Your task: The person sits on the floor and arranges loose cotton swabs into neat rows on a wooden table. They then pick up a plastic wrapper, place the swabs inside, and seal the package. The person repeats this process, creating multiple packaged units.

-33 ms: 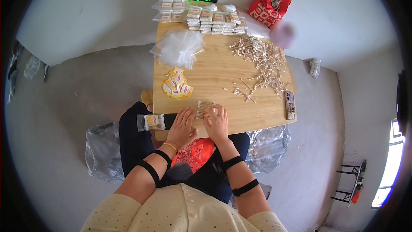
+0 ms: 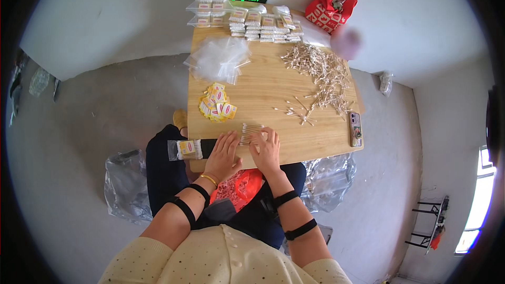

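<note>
The neat row of cotton swabs (image 2: pixel 252 134) lies near the table's (image 2: pixel 263 87) front edge, just beyond the gap between the person's two hands. The right hand (image 2: pixel 266 150) bends over the row's right side, fingers loosely curved and apart, fingertips at the swabs; I can't tell whether they pinch any. The left hand (image 2: pixel 225 153) is palm down, fingers stretched out and side by side, gripping nothing that I can see; it rests over the right end of a black strip (image 2: pixel 209 148). To the left of that strip sits a clear packet (image 2: pixel 188 149) of swabs with a yellow card showing. Beyond the left hand I see scattered yellow cards (image 2: pixel 216 104), and past the right hand a few loose swabs (image 2: pixel 299 111) lie near a big heap of swabs (image 2: pixel 318 68).
</note>
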Demonstrator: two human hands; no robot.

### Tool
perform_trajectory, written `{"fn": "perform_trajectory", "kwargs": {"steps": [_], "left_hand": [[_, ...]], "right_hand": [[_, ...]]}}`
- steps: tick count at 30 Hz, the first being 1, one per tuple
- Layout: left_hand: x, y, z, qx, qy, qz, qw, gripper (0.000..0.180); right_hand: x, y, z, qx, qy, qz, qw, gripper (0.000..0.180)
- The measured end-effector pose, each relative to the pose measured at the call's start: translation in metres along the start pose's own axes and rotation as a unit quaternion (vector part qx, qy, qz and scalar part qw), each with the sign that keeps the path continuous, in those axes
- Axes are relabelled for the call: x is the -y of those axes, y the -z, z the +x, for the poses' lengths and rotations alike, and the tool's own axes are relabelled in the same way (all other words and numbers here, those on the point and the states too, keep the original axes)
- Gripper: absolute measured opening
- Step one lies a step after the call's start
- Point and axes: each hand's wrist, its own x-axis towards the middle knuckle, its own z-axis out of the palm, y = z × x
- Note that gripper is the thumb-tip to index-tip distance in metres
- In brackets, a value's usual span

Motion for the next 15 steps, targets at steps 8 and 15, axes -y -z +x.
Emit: {"fn": "perform_trajectory", "kwargs": {"steps": [8,15], "left_hand": [[0.000,0.001,-0.001,0.008,0.000,0.001,1.000,0.068],[-0.001,0.001,0.000,0.006,0.003,0.002,1.000,0.068]], "right_hand": [[-0.002,-0.001,0.006,0.005,-0.003,0.004,1.000,0.033],[-0.005,0.000,0.014,0.005,-0.006,0.007,1.000,0.032]]}}
